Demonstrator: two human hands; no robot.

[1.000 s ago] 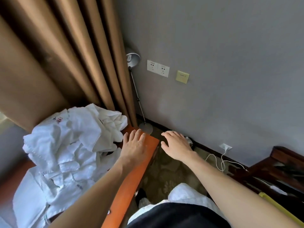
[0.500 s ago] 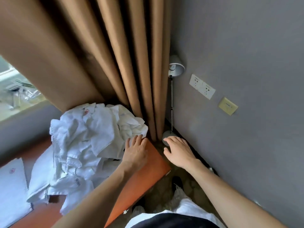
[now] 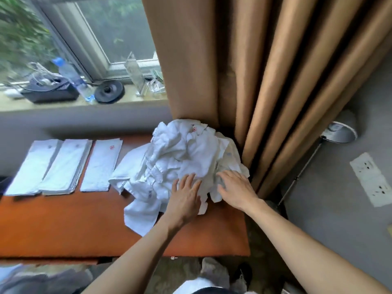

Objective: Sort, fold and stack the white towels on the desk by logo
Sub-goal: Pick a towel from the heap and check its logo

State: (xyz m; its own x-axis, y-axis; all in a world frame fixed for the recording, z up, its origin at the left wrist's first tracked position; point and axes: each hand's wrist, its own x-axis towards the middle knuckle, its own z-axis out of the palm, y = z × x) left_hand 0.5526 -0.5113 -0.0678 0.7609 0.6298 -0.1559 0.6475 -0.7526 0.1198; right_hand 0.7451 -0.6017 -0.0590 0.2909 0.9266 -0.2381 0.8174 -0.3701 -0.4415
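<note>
A loose heap of white towels (image 3: 182,158) lies at the right end of the orange desk (image 3: 70,228), against the curtain. My left hand (image 3: 184,198) rests flat on the heap's near edge, fingers straight. My right hand (image 3: 235,187) lies on the heap's right side with its fingers spread. Three folded stacks sit in a row at the left: one with a grey logo (image 3: 34,166), a thicker one (image 3: 65,166), and a single towel with a red logo (image 3: 101,164).
Tan curtains (image 3: 244,71) hang right behind the heap. The window sill (image 3: 63,102) holds a black box, a water bottle, a black disc and clear stands. A floor lamp (image 3: 339,132) stands by the grey wall at the right.
My view has swung left from the wall to the desk and window. Both hands have moved from the desk's corner onto the towel heap.
</note>
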